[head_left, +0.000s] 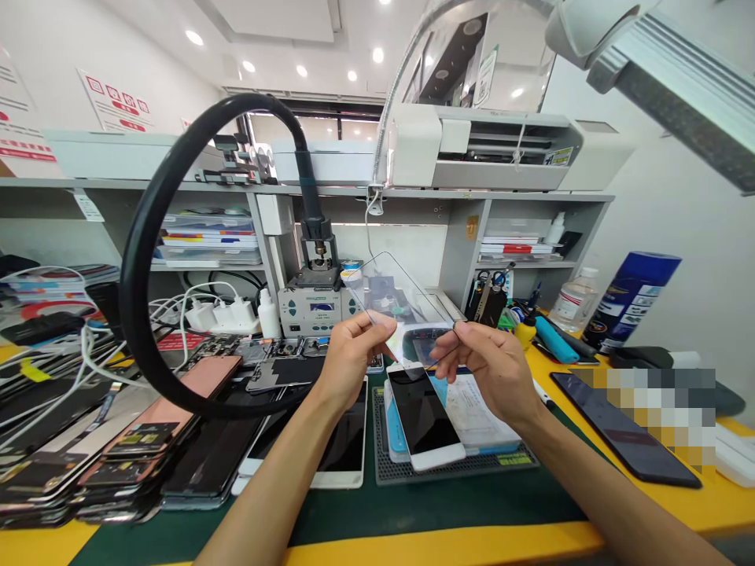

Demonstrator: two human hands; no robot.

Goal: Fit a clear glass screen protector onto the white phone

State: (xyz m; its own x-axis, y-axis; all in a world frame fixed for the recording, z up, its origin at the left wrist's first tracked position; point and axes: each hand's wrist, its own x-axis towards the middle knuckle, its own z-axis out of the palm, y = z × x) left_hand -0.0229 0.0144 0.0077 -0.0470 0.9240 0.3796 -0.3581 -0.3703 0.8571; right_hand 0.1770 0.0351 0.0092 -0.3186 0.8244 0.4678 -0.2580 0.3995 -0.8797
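Between both hands, above the bench, is a transparent film sheet [410,292] with thin dark edges. My left hand [348,354] pinches its left edge between thumb and fingers. My right hand [492,365] grips the opposite corner with thumb and fingertips. Just below lies a white phone [435,456] with a dark screen, tilted slightly and resting on a blue and white box [487,420]. The box sits on a grey gridded mat [386,470]. Part of the phone's top end lies behind the film and fingers.
Stacks of phone parts [141,448] crowd the left, beneath a thick black looped hose [133,259]. Another white phone [345,478] lies behind my left forearm. A dark phone [625,428], a blue spray can [640,303] and a plastic bottle [575,303] stand or lie right.
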